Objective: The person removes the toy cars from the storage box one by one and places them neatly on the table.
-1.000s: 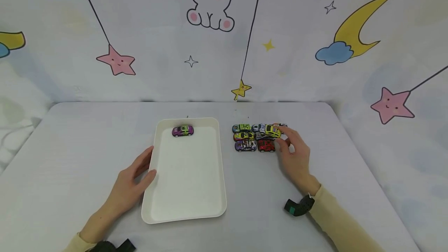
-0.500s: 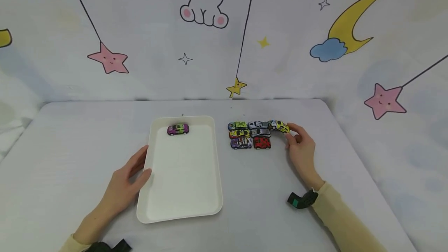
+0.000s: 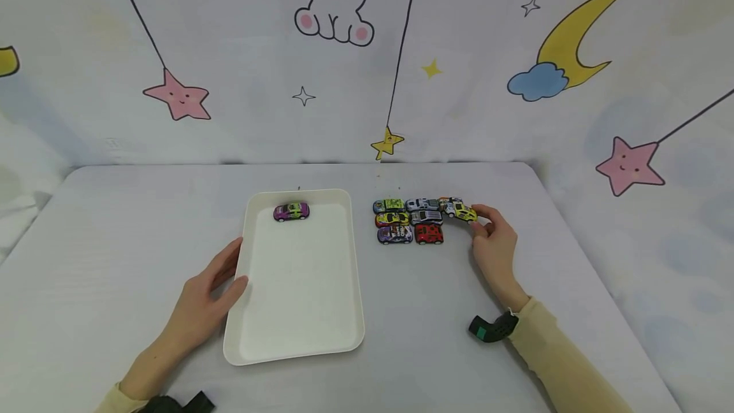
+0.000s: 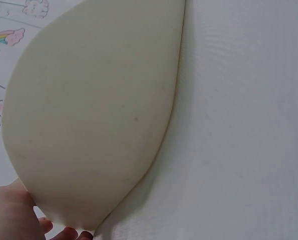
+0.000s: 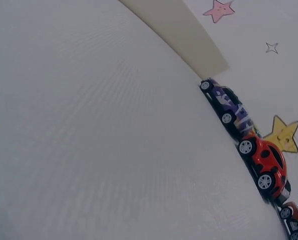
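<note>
My left hand (image 3: 197, 308) holds the left rim of a white tray (image 3: 298, 330), its thumb over the edge and its fingers along the outer side. A purple and green toy car (image 3: 291, 211) sits in the tray's far left corner. To the right, my right hand (image 3: 496, 244) pinches a yellow toy car (image 3: 463, 211) between thumb and fingertips. This car is tilted and overlaps another car behind it, at the right end of a cluster of toy cars. In the right wrist view the pinching fingers are out of sight.
The cluster beside the tray includes a red spotted toy car (image 5: 264, 165), a purple one (image 3: 395, 234), a grey one (image 3: 426, 217), a red and yellow one (image 3: 392, 219) and a green one (image 3: 389, 205). A white cartoon-printed wall (image 3: 246, 101) rises behind the table (image 3: 143, 222).
My right hand has moved the yellow toy car from over the cluster to its right end, uncovering the grey car. The left hand stays at the tray's rim; the head view has shifted slightly.
</note>
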Tool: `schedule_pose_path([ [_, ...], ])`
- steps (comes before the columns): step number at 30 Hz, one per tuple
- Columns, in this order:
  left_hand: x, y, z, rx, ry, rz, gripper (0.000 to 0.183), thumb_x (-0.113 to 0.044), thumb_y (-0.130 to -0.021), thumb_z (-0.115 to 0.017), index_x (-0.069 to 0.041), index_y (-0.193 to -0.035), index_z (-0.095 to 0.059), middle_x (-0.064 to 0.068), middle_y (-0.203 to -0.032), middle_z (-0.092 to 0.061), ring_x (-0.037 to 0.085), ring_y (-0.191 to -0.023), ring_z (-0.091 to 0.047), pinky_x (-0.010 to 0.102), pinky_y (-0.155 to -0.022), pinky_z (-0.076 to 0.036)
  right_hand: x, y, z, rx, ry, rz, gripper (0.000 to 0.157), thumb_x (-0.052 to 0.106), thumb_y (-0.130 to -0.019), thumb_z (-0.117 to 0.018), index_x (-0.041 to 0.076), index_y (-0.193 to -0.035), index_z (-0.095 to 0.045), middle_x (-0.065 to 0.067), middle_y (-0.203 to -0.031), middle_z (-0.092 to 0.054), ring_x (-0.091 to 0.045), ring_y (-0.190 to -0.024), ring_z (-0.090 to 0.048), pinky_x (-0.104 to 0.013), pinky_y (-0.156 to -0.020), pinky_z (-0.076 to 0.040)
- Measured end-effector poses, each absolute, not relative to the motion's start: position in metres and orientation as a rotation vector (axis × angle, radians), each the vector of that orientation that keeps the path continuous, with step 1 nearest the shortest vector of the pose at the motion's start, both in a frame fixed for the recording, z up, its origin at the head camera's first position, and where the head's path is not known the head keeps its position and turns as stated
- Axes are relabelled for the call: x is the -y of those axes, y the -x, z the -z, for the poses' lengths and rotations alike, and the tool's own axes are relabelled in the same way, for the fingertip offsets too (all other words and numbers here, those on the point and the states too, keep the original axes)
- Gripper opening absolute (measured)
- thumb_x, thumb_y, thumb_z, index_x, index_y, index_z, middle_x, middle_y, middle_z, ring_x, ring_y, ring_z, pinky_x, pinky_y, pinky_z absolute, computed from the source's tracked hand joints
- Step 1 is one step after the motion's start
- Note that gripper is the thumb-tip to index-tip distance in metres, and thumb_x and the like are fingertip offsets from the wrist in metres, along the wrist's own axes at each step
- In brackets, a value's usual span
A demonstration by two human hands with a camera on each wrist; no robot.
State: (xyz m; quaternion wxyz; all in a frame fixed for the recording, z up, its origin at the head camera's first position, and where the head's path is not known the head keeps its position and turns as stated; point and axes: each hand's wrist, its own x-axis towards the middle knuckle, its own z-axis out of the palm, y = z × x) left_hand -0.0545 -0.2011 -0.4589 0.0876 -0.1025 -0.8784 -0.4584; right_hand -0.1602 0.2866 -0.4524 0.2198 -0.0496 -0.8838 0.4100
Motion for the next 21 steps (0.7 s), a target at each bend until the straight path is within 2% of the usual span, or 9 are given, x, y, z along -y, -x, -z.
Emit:
schedule_pose_path([
  [15, 0.2017, 0.0546, 0.4599, 2.613, 0.306, 1.381, 0.064, -0.012, -0.098, -0.064, -0.022, -0.155, -0.038, 0.012, -0.146, -0.054, -0.016, -0.119, -0.048, 0.0, -0.096, -0.034, -0.2861, 0.1608, 0.454, 2.496, 0.144, -1.032, 0.04, -0.012, -0.088, -0.057, 0.008, -0.121, -0.068, -0.012, -0.113, -0.07, -0.008, -0.058, -0.043, -0.022, -0.051, -0.03],
  [21, 0.2014, 0.0546, 0.4598, 2.612, 0.308, 1.382, 0.064, -0.012, -0.098, -0.064, -0.021, -0.155, -0.038, 0.013, -0.146, -0.054, -0.016, -0.119, -0.048, 0.0, -0.095, -0.034, -0.2864, 0.1625, 0.4557, 2.517, 0.132, -0.971, 0.041, -0.013, -0.089, -0.056, 0.008, -0.123, -0.067, -0.011, -0.117, -0.07, -0.015, -0.062, -0.046, -0.023, -0.052, -0.031],
])
